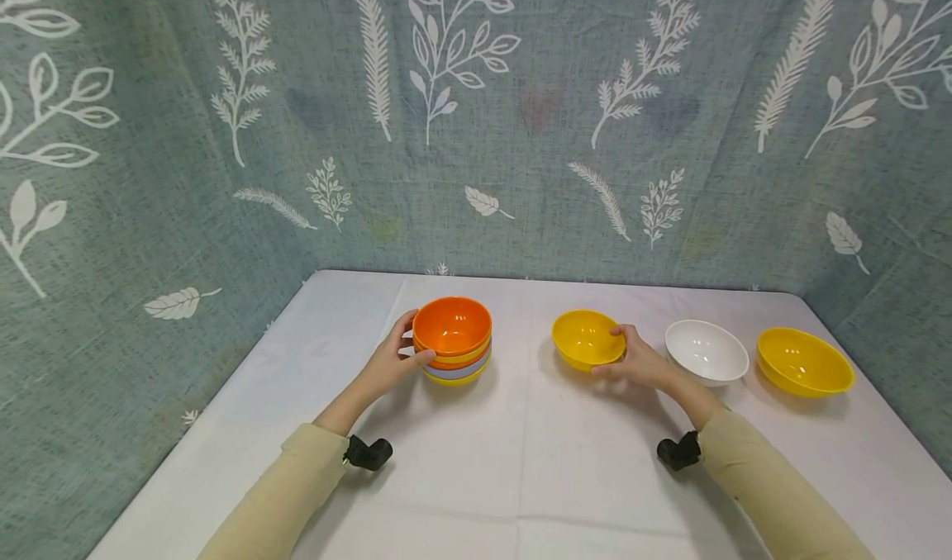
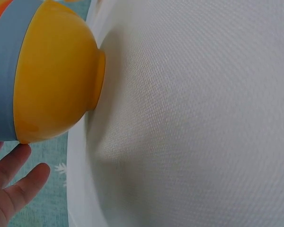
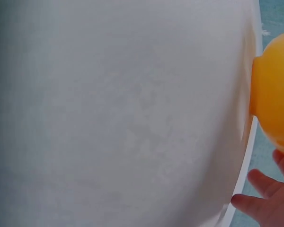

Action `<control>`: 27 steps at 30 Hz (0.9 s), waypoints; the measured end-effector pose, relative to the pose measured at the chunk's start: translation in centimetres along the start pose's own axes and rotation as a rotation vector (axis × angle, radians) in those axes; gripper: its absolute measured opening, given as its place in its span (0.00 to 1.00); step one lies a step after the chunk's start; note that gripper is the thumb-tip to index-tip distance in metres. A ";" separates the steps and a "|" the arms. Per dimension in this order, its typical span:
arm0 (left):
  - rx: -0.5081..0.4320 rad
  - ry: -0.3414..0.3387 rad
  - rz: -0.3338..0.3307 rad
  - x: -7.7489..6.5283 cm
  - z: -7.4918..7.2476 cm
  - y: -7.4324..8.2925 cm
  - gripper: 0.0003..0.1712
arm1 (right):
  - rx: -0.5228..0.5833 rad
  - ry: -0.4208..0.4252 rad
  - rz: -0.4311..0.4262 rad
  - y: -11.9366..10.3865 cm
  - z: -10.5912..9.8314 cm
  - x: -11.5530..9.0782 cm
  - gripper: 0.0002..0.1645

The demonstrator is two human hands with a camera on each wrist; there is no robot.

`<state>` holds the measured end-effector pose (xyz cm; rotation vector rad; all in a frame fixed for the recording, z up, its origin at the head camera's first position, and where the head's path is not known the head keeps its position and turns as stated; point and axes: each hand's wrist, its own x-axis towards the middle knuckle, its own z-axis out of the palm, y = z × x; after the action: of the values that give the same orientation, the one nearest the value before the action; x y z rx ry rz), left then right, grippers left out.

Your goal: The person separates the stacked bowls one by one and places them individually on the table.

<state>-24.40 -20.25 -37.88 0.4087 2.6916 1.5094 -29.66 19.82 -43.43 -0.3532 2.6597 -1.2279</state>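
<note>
In the head view, a stack of bowls stands left of the middle, an orange one on top and yellow, orange and pale blue-grey bands below. My left hand grips its left side, thumb at the front and fingers behind. The lowest yellow bowl of the stack shows its foot close to the cloth in the left wrist view. To the right, my right hand holds a small yellow bowl by its right side, fingers at the rim and thumb lower down. That bowl's rounded underside and foot appear in the right wrist view.
A white bowl sits just beyond my right hand, and a larger yellow bowl stands near the table's right edge. White cloth covers the table. Grey-green leaf-patterned curtains rise behind it and at both sides.
</note>
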 end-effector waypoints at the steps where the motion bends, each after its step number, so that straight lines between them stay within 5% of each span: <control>1: -0.001 -0.001 -0.002 0.0 0.0 0.0 0.42 | -0.001 -0.004 -0.006 0.0 0.0 -0.1 0.55; 14: -0.013 -0.005 0.001 0.0 -0.1 0.0 0.42 | -0.017 -0.022 -0.054 -0.6 -0.8 -0.3 0.60; 27: -0.010 -0.005 -0.005 0.0 -0.1 0.2 0.42 | -0.015 0.022 -0.219 -6.6 -2.2 0.0 0.55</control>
<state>-24.34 -20.23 -37.70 0.4049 2.6786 1.5172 -29.36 17.27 -36.99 -0.6523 2.7074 -1.2782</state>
